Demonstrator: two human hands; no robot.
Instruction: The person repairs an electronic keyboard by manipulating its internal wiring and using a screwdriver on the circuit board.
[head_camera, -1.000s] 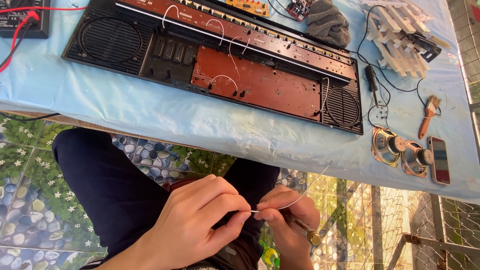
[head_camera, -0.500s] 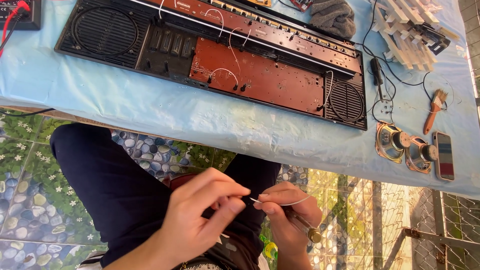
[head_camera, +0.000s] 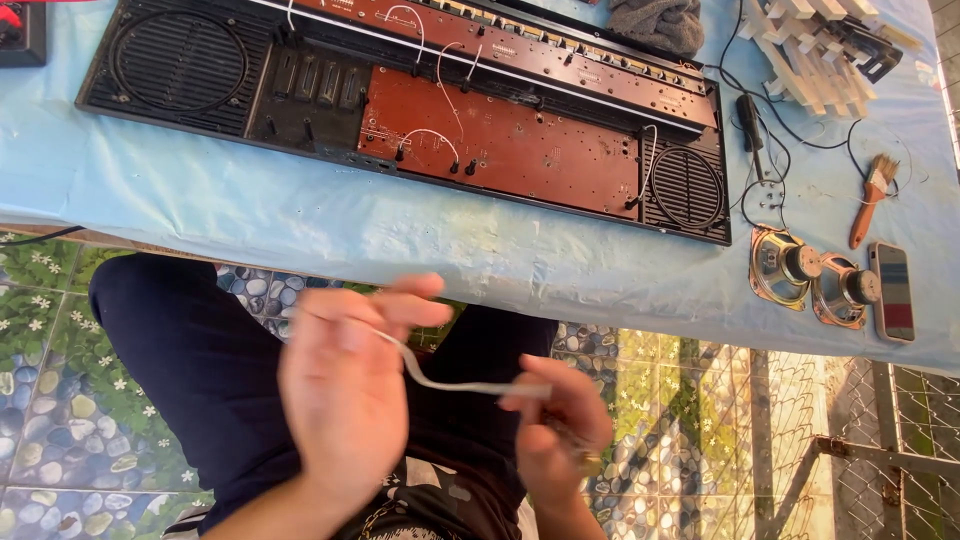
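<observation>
- At the far left we see the tiled floor (head_camera: 40, 400) with its flower and pebble pattern, and above it the light blue table cover (head_camera: 300, 215).
- On that cover lies the opened black case (head_camera: 180, 60) with a round speaker grille at each end and a red-brown circuit board (head_camera: 520, 150) in the middle.
- Below the table edge, over dark trousers, our left hand (head_camera: 345, 400) pinches one end of a thin white wire (head_camera: 460, 385) between thumb and fingers; the hand is blurred.
- The wire runs in a shallow curve across to our right hand (head_camera: 555, 430), whose fingertips close on its other end. The hands are apart, joined only by the wire.
- Further right on the cover sit two loose round speakers (head_camera: 815, 280) side by side, just beside a phone (head_camera: 892, 292).
- Above them lies a small brush (head_camera: 870, 200) with an orange handle, near the black cables (head_camera: 770, 150).
</observation>
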